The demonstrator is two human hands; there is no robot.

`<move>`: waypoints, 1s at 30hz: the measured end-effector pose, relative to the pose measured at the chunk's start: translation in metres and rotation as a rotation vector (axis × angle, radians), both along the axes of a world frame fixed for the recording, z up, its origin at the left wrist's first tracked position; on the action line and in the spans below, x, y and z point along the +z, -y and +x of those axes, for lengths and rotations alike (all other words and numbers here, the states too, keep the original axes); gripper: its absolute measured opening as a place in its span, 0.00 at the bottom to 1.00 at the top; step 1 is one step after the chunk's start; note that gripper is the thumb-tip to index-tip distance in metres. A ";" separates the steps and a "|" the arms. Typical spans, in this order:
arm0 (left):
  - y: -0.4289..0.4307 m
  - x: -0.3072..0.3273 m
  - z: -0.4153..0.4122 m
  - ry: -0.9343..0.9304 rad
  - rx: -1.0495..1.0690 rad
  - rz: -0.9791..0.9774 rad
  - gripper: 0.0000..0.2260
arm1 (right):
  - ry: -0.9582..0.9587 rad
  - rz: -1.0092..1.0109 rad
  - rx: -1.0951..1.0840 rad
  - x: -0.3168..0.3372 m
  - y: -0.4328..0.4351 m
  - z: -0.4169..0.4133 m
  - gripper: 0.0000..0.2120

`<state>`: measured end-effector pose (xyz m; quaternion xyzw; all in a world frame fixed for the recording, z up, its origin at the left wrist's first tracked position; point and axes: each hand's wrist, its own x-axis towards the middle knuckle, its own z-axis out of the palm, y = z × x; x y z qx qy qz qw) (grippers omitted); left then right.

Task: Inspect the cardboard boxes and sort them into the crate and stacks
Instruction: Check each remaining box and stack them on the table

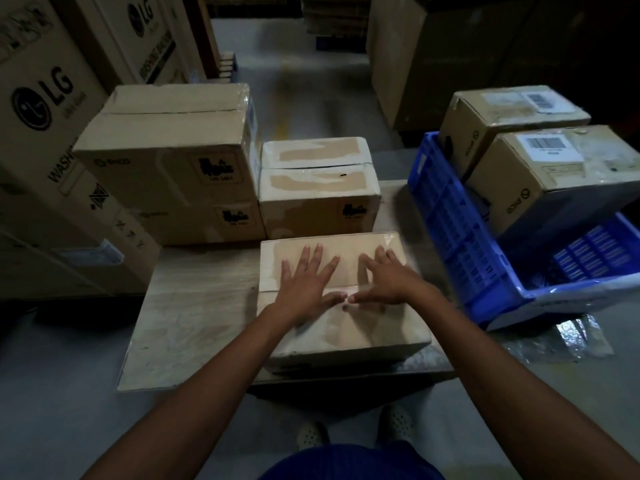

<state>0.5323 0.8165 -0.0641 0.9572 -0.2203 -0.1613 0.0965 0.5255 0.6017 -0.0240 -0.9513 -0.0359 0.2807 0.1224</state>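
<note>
A taped cardboard box (367, 327) lies on a flat wooden platform (194, 320) in front of me. My left hand (306, 284) and my right hand (388, 280) rest flat on its top, fingers spread, thumbs nearly touching, gripping nothing. Behind it sits a single box with torn tape (317, 188). To the left of that stands a stack of two larger boxes (169, 157). On the right a blue plastic crate (453, 233) holds two labelled boxes, one near (554, 174) and one far (509, 116).
Tall printed appliance cartons (45, 133) line the left side. Dark large cartons (450, 53) stand at the back right, with a floor aisle (294, 74) between. A crumpled plastic sheet (561, 337) lies on the floor by the crate. My feet (353, 427) stand at the platform's near edge.
</note>
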 end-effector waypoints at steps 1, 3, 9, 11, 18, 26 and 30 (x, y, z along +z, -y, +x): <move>-0.003 -0.004 -0.006 0.023 -0.001 -0.007 0.35 | -0.016 0.001 0.011 -0.002 0.002 -0.004 0.56; -0.007 -0.010 -0.015 0.066 -0.002 -0.003 0.33 | -0.024 -0.023 0.052 -0.008 0.002 -0.013 0.58; -0.001 -0.001 -0.021 0.021 0.005 -0.003 0.31 | -0.022 -0.077 0.037 0.002 -0.006 -0.024 0.55; 0.001 0.000 -0.036 0.002 -0.004 -0.010 0.30 | -0.041 -0.104 0.004 0.004 -0.015 -0.039 0.51; 0.007 -0.012 -0.062 0.082 -0.006 0.059 0.31 | 0.079 -0.202 -0.013 -0.008 -0.026 -0.071 0.45; 0.006 -0.012 -0.070 0.115 0.010 0.042 0.31 | 0.106 -0.200 -0.057 -0.011 -0.030 -0.093 0.39; 0.005 -0.008 -0.066 0.056 -0.006 0.041 0.31 | 0.095 -0.207 -0.077 -0.010 -0.036 -0.089 0.40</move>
